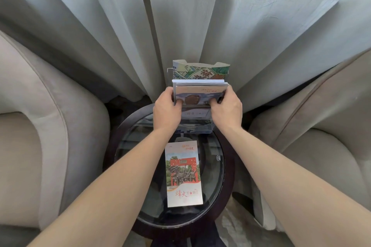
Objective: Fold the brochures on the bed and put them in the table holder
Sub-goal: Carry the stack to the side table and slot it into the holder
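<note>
Nearest me: one folded brochure lies flat on the round glass table, cover up, untouched, between my forearms. It goes in next, I'd say.

Past it, the clear table holder stands at the table's far edge, against the curtain.

My left hand and right hand each pinch one side edge of a small stack of brochures, thumbs on the front cover, fingers curled behind. The stack is upright, lower edge in or just above the front pocket; I can't tell if it's seated.

To do it well:
- keep both pinches level so the stack goes down square
- lower straight, not tilted toward the back pocket
- ease off only once the bottom edge rests on the pocket floor
- holder looks light, so no forward push

Count:
- hands: 2, both on the stack
- loose brochure on table: 1
- stack in my grip: several, exact number hidden, edges too close
- illustrated brochure in back pocket: at least 1
- holder: 1
- armchairs: 2, left one and right one
</note>
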